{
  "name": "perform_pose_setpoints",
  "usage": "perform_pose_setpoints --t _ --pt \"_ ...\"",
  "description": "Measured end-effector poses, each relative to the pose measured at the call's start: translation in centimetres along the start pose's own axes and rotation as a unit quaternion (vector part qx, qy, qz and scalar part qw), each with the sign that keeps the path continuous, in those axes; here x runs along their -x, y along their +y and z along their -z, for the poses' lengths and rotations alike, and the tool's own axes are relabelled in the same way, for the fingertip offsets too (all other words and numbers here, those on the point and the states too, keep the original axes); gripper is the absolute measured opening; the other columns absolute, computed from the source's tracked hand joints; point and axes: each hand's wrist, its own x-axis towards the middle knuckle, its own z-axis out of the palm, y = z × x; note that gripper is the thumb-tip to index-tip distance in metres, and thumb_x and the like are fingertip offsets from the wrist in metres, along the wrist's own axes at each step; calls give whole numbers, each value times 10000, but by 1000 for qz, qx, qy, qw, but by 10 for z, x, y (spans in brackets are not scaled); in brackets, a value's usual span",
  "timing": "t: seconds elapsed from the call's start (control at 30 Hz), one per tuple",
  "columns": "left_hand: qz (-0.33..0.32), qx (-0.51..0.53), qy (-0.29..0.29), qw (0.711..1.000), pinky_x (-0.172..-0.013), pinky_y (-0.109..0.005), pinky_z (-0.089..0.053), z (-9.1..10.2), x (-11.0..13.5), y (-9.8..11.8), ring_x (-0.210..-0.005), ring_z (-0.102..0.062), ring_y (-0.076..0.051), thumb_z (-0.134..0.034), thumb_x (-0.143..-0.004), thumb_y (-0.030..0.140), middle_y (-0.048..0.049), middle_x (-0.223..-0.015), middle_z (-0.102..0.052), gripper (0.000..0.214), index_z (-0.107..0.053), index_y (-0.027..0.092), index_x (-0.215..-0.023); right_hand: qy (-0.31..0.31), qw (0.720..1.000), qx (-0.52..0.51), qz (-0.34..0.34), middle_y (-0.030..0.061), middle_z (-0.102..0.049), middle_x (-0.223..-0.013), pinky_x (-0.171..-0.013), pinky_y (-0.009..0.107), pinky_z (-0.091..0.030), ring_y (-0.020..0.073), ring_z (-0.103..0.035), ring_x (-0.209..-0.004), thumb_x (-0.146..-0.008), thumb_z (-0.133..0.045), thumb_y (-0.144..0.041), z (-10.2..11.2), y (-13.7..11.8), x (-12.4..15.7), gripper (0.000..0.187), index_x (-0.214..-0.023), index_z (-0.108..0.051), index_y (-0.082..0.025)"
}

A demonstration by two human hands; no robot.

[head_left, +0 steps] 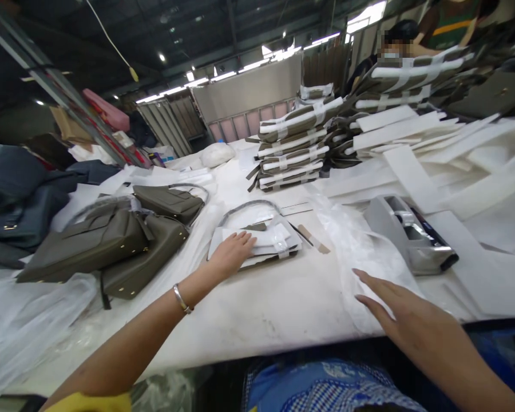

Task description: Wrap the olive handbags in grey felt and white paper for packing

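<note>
My left hand (232, 253) lies flat, fingers stretched out, on a handbag wrapped in white paper (261, 239) in the middle of the white table (274, 303); the bag's grey handle arcs up behind it. My right hand (395, 306) reaches forward with fingers spread, resting on a clear plastic bag (360, 252) near the table's front edge. Neither hand grips anything. A silver bracelet sits on my left wrist.
Olive-grey handbags (111, 240) lie in a pile at the left. A grey tape dispenser (412, 237) stands right of the plastic bag. Wrapped bags are stacked at the back (296, 149), white paper sheets (455, 166) spread at the right. A person is behind the stacks.
</note>
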Motion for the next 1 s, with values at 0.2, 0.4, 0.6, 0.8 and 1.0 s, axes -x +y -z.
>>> perform_pose_setpoints --t 0.2,0.4,0.6,0.8,1.0 --pt "11 -127 51 991 -1190 -553 -258 -28 29 -15 -1446 -296 -373 -711 -843 266 -250 -1515 -383 675 -434 83 -1430 -283 866 -403 -89 110 -697 -1208 -942 410 -555 258 -680 -1063 -903 -592 -429 -76 -69 -66 478 -1311 -613 -180" --pt "-23 -145 97 984 -1159 -473 -363 -66 44 -39 -1381 -440 -291 -496 -980 292 -201 -1487 -453 524 -391 97 -1455 -261 595 -682 -335 163 -606 -1336 -1046 376 -494 241 -635 -1158 -726 -820 -359 -136 -114 -81 624 -1248 -561 -134" --pt "-25 -114 134 984 -1128 -453 -409 -95 49 -43 -1375 -451 -269 -398 -1016 260 -187 -1481 -468 496 -329 142 -1492 -176 525 -747 -369 54 -701 -1117 -1086 359 -423 206 -601 -1162 -624 -827 -237 -153 -144 -89 338 -898 -632 -200" --pt "-23 -81 130 988 -1104 -434 -435 -81 49 -42 -1338 -500 -251 -437 -1003 225 -161 -1453 -508 485 -357 228 -1481 -112 490 -766 -401 -24 -712 -905 -1029 314 -440 142 -638 -969 -580 -786 -134 -166 -158 -95 281 -798 -638 -232" --pt "-6 -17 109 994 -972 -345 -544 -64 60 1 -1268 -568 -211 -460 -999 271 -111 -1441 -534 566 -243 247 -1521 -111 485 -761 -417 -6 -699 -764 -894 333 -515 171 -641 -814 -608 -765 -120 -152 -144 -88 159 -706 -679 -211"
